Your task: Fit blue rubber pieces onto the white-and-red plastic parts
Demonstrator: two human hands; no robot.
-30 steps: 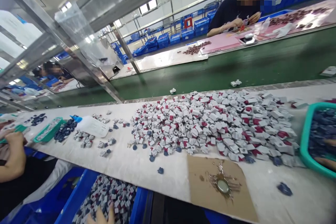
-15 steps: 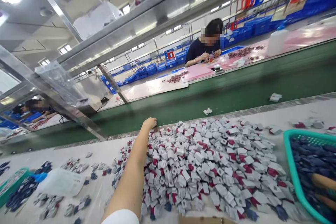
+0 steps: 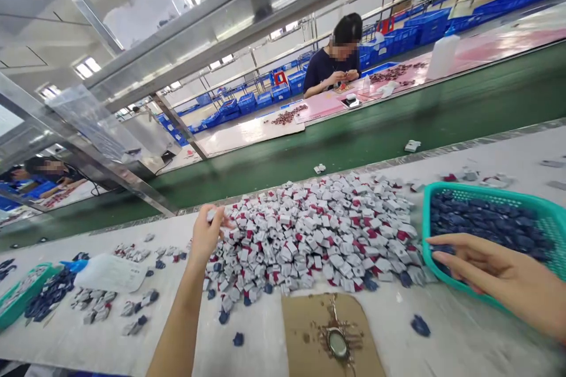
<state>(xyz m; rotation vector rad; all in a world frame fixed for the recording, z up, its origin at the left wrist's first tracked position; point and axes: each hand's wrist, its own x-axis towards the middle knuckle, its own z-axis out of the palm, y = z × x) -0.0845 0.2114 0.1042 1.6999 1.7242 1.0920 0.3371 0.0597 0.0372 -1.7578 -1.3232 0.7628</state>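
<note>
My left hand (image 3: 207, 232) is at the left end of a big heap of small grey-white and dark red pieces (image 3: 305, 230). Its fingers are closed on a small grey-white piece (image 3: 212, 213), partly hidden by them. Beside the near left rim of a teal plastic basket (image 3: 427, 212), my right hand (image 3: 495, 271) pinches a small dark blue piece (image 3: 443, 249) between thumb and fingers. Many similar dark blue pieces (image 3: 490, 218) fill the basket. In front of me lies a brown board (image 3: 305, 336) with a round metal disc (image 3: 337, 343) set in brown stains.
A green conveyor belt (image 3: 265, 171) runs behind the heap, carrying two loose grey-white pieces. At left are a white bottle with a blue tip (image 3: 112, 273) and a second teal basket (image 3: 17, 300). A metal shelf (image 3: 212, 29) hangs overhead. A co-worker (image 3: 336, 59) sits across the belt.
My left hand has drawn back from the belt's edge toward me and left. My right hand has come up out of the basket with a dark blue piece. The view has tilted down, showing the brown board.
</note>
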